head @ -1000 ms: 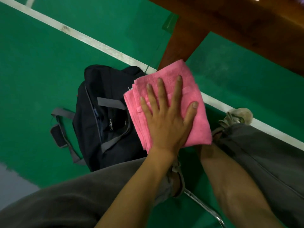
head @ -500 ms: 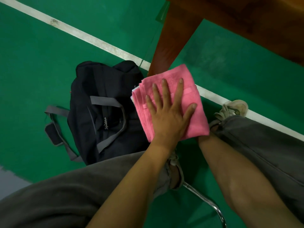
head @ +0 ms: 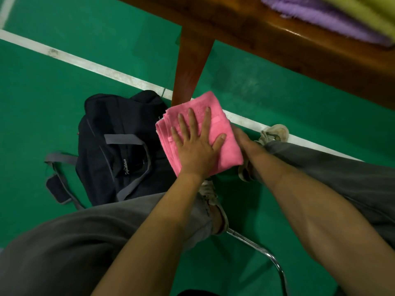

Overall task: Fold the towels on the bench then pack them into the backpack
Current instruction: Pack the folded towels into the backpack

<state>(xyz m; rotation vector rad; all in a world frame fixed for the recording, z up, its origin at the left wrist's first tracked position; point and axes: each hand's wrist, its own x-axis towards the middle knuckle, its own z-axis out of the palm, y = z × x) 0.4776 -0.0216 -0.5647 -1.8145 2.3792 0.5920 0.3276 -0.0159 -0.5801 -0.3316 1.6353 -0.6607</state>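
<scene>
A folded pink towel (head: 228, 150) is held above the floor, just right of the dark backpack (head: 119, 150). My left hand (head: 196, 146) presses flat on top of it with fingers spread. My right hand (head: 241, 135) reaches under the towel's right edge, its fingers hidden beneath the cloth. The backpack lies on the green floor with grey straps spread out; I cannot tell whether its opening is unzipped. On the wooden bench (head: 299, 52) at the top right lie a purple towel (head: 316, 16) and a yellow-green towel (head: 363, 11), both blurred.
The bench leg (head: 190, 67) comes down right behind the pink towel. My knees in grey trousers flank the hands, with a shoe (head: 275, 133) on the white floor line. A chrome chair leg (head: 267, 255) curves below.
The view has tilted up, bringing the bench top and its towels into sight. The pink towel stays pressed under my left hand, and my right hand now shows at its right edge.
</scene>
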